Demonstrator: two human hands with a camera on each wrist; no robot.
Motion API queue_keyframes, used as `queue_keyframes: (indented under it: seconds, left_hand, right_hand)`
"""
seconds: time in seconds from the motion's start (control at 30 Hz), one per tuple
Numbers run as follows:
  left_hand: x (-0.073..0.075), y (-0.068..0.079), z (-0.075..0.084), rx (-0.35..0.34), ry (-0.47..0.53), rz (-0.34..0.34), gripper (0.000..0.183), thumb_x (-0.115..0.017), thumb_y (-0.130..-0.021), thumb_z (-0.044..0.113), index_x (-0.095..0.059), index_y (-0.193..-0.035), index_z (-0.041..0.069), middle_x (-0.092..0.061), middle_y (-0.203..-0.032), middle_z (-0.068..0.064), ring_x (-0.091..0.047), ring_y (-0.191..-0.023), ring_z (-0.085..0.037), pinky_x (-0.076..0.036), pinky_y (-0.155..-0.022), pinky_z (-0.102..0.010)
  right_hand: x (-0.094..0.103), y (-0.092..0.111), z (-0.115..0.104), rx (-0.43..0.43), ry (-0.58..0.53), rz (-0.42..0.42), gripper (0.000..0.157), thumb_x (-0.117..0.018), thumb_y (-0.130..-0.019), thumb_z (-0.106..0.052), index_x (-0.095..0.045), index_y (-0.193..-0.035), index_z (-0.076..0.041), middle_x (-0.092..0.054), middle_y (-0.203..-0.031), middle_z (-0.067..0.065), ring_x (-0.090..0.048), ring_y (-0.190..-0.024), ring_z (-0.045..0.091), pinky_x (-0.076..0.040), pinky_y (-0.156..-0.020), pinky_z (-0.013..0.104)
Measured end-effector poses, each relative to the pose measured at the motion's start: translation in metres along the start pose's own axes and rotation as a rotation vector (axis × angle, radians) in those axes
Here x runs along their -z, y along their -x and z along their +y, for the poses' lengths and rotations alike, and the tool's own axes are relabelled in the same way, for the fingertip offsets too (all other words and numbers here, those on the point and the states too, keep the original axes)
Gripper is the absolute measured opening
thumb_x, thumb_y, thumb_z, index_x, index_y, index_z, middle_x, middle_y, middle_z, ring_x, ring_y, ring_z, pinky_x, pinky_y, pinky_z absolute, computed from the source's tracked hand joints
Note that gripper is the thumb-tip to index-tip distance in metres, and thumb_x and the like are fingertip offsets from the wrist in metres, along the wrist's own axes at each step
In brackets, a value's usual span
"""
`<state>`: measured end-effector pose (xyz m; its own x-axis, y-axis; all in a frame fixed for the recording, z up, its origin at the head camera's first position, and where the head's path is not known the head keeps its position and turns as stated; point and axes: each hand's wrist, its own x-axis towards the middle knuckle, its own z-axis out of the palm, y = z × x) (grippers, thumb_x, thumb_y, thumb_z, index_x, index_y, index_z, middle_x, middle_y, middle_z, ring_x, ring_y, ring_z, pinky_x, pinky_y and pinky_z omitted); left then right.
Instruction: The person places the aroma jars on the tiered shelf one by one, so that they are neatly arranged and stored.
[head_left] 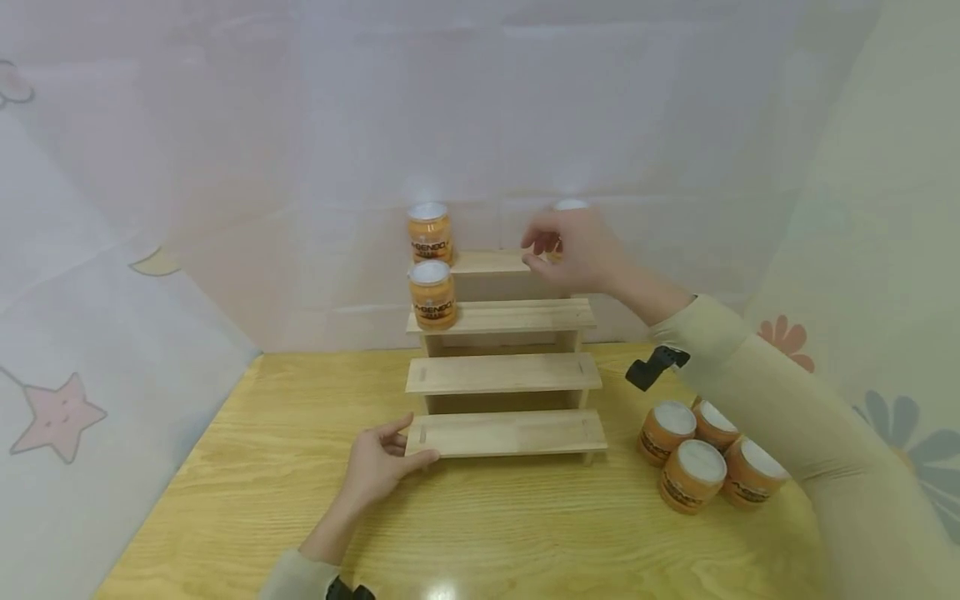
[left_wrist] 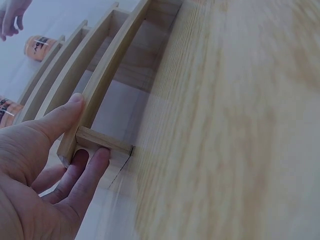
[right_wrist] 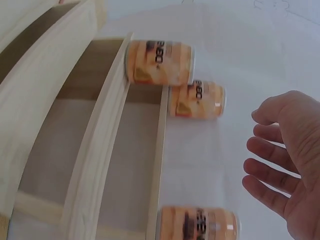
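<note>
- Head view: in front of the shelf (head_left: 510,372) and above it, facing forward and down; the farthest of the three, taking in the shelf from top to bottom, the table (head_left: 315,442) on both its sides and the cloth (head_left: 495,108) behind.
- Left wrist view: low and very near the shelf's lower left corner, tipped sideways, facing along to its right end, with the left hand (left_wrist: 45,175) at that corner.
- Right wrist view: close by the shelf's upper right end, also tipped sideways, facing its left end.
- Shared: head and right wrist views both show three cans (right_wrist: 159,62) on the shelf; all three catch the right hand (right_wrist: 287,155) by the shelf's top.
</note>
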<state>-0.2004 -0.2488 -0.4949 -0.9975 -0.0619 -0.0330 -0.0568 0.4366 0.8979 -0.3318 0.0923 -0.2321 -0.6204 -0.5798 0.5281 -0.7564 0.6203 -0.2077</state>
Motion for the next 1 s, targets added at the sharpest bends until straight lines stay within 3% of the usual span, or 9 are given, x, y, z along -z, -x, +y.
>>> queue_keyframes:
  seconds: [0.23, 0.4, 0.73, 1.0]
  left_hand:
    - [0.003, 0.002, 0.0, 0.001, 0.015, -0.002, 0.09, -0.099, -0.076, 0.03, -0.058, -0.152, 0.005, -0.072, -0.101, -0.011, -0.07, -0.084, -0.017, -0.057, -0.063, -0.023]
    - [0.003, 0.003, 0.0, 0.006, 0.008, -0.003, 0.089, -0.099, -0.076, 0.031, -0.058, -0.152, 0.005, -0.072, -0.102, -0.011, -0.07, -0.085, -0.017, -0.057, -0.063, -0.023]
    - [-0.002, 0.001, 0.004, 0.001, 0.005, -0.01, 0.087, -0.099, -0.076, 0.03, -0.06, -0.15, 0.005, -0.072, -0.102, -0.011, -0.069, -0.085, -0.016, -0.055, -0.061, -0.022]
    - [-0.003, -0.001, 0.004, 0.013, 0.005, -0.019, 0.087, -0.099, -0.076, 0.032, -0.061, -0.15, 0.007, -0.07, -0.101, -0.01, -0.062, -0.083, -0.016, -0.052, -0.059, -0.022]
  right_hand:
    - [0.02, 0.025, 0.025, -0.009, -0.009, 0.012, 0.004, -0.076, -0.092, -0.009, -0.076, -0.093, -0.005, -0.075, -0.083, 0.008, -0.068, -0.074, 0.019, -0.057, -0.068, 0.035]
    - [0.024, 0.049, 0.045, -0.02, -0.013, -0.008, 0.004, -0.076, -0.091, -0.006, -0.076, -0.093, -0.002, -0.075, -0.082, 0.008, -0.067, -0.073, 0.018, -0.056, -0.065, 0.026]
    - [0.036, 0.1, 0.074, -0.129, 0.023, -0.171, 0.005, -0.074, -0.096, -0.009, -0.078, -0.094, -0.008, -0.075, -0.082, -0.001, -0.067, -0.074, 0.011, -0.061, -0.068, 0.031]
    - [0.044, 0.127, 0.081, -0.131, 0.056, -0.268, 0.005, -0.073, -0.097, -0.011, -0.078, -0.096, -0.011, -0.074, -0.082, -0.004, -0.066, -0.074, 0.008, -0.061, -0.068, 0.031]
